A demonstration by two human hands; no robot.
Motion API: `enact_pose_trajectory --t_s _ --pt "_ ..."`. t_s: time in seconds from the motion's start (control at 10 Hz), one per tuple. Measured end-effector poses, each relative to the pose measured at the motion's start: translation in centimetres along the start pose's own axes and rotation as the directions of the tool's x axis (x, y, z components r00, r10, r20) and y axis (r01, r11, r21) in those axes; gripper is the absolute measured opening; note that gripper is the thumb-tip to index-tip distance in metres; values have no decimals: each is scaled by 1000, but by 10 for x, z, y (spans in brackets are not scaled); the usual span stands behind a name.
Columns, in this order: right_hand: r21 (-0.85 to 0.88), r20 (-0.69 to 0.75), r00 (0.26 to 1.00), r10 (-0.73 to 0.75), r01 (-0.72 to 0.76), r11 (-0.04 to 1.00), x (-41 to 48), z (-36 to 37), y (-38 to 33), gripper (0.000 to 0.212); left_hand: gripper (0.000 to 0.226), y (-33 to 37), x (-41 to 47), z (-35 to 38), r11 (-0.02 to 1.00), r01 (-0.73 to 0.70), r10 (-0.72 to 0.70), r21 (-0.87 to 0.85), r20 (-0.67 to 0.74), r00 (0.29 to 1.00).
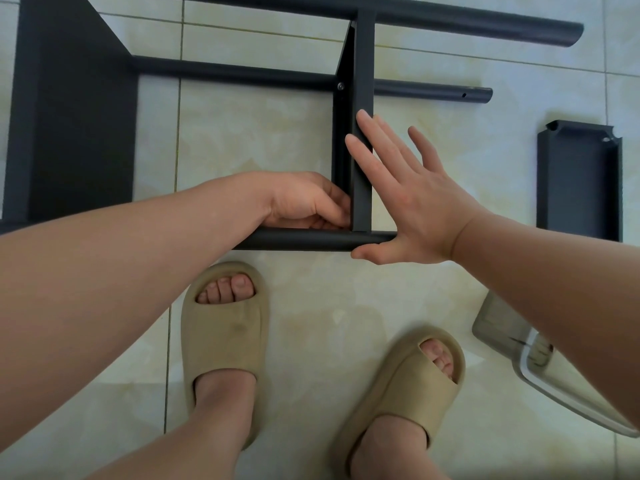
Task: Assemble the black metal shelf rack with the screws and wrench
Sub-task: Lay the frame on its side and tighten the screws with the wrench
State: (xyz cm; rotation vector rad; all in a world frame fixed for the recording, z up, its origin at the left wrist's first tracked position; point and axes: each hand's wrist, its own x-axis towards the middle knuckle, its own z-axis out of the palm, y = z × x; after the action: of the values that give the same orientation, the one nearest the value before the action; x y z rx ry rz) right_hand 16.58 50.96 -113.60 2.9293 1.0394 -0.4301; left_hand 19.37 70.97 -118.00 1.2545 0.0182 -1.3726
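The black rack lies partly built on the tiled floor. A narrow shelf panel [363,81] runs across three round tubes: the near tube [304,240], the middle tube [242,72] and the far tube [485,22]. A screw [340,86] shows where the panel meets the middle tube. My left hand [304,202] is curled at the inner corner of the panel and the near tube, fingertips bunched together; what they pinch is hidden. My right hand [405,199] lies flat with straight fingers against the panel's right side, thumb on the near tube's end. No wrench is visible.
A wide black panel [76,116] joins the tubes at the left. A loose black shelf panel [578,181] lies on the floor at the right. A clear plastic container [512,334] sits at the lower right under my forearm. My feet in beige slippers [225,341] stand just below the near tube.
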Motion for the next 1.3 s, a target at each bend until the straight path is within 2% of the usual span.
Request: enact_pose_trajectory --t_s 0.3,0.4,0.5,0.6,1.1,1.3 --pt "2 0 1000 -1 1 1000 0 1 0 124 19 3 0 2 998 59 -58 -34 18 998" --pt "-2 8 1000 -1 1 1000 0 1 1 124 17 2 1 3 995 104 -104 -1 19 994" --pt "1 13 1000 -2 2 1000 0 1 1 125 24 2 1 3 989 113 -112 99 -16 994" --pt "5 11 1000 1 -1 1000 0 0 0 125 17 1 1 3 991 72 -68 111 -40 997" --pt "0 1 1000 1 -1 1000 0 1 0 125 23 2 -1 1 1000 20 -20 -8 1 1000" --pt "6 -7 1000 -2 2 1000 0 1 0 124 20 4 -2 3 999 43 -43 -28 18 999"
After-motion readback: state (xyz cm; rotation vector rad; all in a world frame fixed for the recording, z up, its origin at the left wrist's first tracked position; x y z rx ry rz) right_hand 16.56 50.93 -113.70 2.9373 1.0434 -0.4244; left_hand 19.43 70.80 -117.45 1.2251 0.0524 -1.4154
